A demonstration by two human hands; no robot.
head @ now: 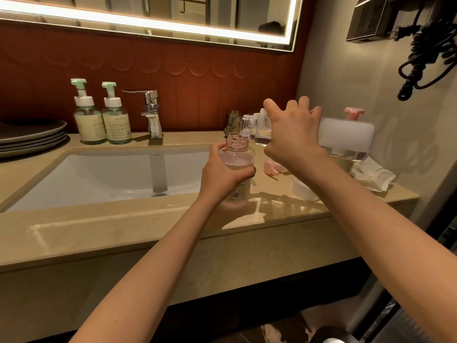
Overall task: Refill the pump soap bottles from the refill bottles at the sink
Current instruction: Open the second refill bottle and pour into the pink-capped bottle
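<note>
Two bare forearms reach from the bottom edge over a beige stone countertop point(123, 226). The left hand point(222, 175) is wrapped round the body of a clear, pink-tinted plastic pump bottle point(238, 154). This bottle stands upright on the countertop at the right front corner of the white oval sink point(99, 174), its threaded neck open and pale liquid inside. The right hand point(291, 136) grasps a large clear plastic refill bottle point(346, 134) from above, fingers spread over its shoulder. The refill bottle is tipped nearly level, its mouth just above the open neck of the pump bottle.

Beneath the right wrist, a pink pump head point(270, 167) lies on the countertop, near a white round cap point(304, 190). A crumpled white tissue point(373, 177) sits at the far right. Behind the refill bottle rises a pink pump top point(354, 112), and a clear glass tumbler point(232, 122) stands by the wall.

Behind the sink stands a chrome tap point(152, 112); left of it are a green-topped soap dispenser point(90, 120) and a second green-topped dispenser point(116, 120) side by side, then stacked grey plates point(32, 137).
</note>
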